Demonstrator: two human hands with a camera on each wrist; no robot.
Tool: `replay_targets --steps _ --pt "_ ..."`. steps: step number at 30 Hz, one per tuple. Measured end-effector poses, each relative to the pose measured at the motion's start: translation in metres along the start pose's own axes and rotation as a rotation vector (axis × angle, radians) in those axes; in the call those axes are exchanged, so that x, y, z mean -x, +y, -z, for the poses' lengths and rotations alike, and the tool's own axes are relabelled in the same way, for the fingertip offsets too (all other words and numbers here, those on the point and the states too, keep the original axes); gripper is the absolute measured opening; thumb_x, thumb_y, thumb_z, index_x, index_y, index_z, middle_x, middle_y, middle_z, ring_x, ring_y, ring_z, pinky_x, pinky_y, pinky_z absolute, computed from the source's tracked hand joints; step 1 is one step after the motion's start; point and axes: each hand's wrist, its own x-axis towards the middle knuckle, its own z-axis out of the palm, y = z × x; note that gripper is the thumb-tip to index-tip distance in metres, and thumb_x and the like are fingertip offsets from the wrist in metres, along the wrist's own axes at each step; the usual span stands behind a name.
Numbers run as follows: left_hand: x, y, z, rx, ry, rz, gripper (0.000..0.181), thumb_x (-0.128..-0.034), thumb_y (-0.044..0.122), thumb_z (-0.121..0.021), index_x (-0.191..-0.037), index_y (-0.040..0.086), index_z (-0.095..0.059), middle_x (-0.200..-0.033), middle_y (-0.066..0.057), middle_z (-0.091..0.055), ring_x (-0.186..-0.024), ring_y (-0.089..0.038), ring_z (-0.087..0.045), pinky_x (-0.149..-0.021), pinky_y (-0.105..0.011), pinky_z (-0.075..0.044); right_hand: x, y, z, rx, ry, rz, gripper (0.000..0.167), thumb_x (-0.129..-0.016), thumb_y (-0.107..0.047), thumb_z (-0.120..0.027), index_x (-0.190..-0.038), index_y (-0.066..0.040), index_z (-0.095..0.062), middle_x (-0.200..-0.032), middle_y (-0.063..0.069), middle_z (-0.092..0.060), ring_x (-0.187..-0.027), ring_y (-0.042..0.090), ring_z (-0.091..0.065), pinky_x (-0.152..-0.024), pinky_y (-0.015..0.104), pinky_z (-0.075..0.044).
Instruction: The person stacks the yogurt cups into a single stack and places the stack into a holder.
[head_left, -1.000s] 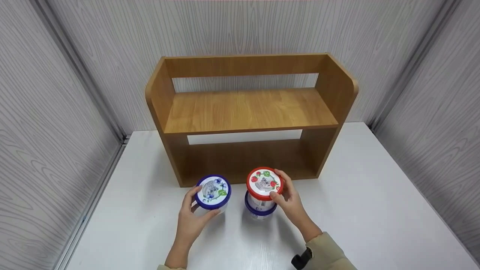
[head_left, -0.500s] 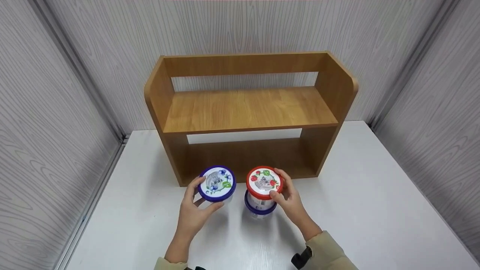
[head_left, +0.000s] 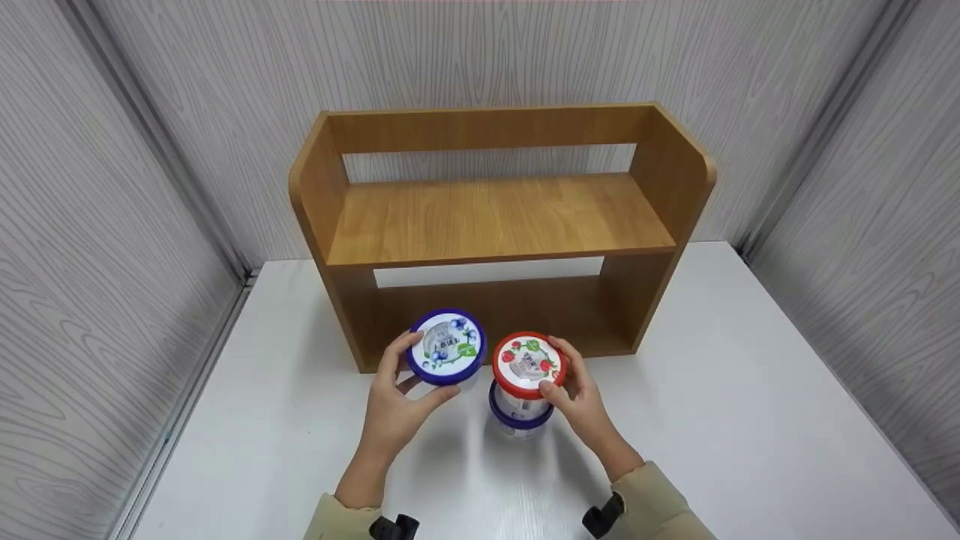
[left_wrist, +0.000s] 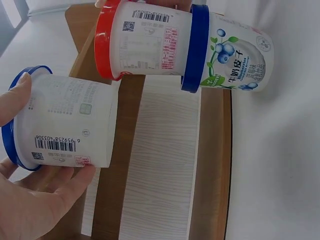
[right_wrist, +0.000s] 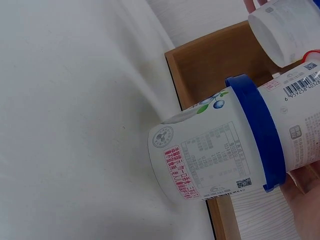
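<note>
My left hand (head_left: 397, 405) grips a white yogurt tub with a blue lid (head_left: 448, 346), blueberries printed on top, lifted off the table. Beside it, a red-lidded strawberry yogurt tub (head_left: 529, 365) stands on a second blue-lidded tub (head_left: 520, 424). My right hand (head_left: 581, 397) holds the red-lidded tub, thumb and fingers at its rim. In the left wrist view the held tub (left_wrist: 70, 120) is apart from the stack, its bare base level with the red lid (left_wrist: 105, 40). The right wrist view shows the lower tub's side (right_wrist: 200, 145) with its blue lid under the upper tub.
A two-tier wooden shelf (head_left: 495, 217) stands on the white table (head_left: 720, 420) just behind the tubs. Grey wood-grain panels (head_left: 480, 52) rise at the back and both sides. Each wrist wears a dark strap device (head_left: 604, 516).
My left hand has raised the blue-lidded tub and carried it rightward and farther from me, nearer the stack. My right hand and the two stacked tubs have stayed in place.
</note>
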Motion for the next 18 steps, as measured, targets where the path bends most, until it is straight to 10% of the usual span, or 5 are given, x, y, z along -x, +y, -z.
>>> replay_targets --steps 18 --pt "-0.018 -0.002 -0.016 0.079 -0.027 -0.107 0.078 -0.0684 0.016 -0.083 -0.134 0.019 -0.042 -0.140 -0.002 -0.039 -0.121 -0.019 -0.048 -0.092 -0.032 -0.046 0.000 -0.001 -0.001 0.026 0.013 -0.026 0.062 -0.089 -0.009 -0.059 -0.143 -0.008 -0.028 -0.142 0.016 -0.035 -0.126 0.032 -0.039 -0.103 0.046 -0.034"
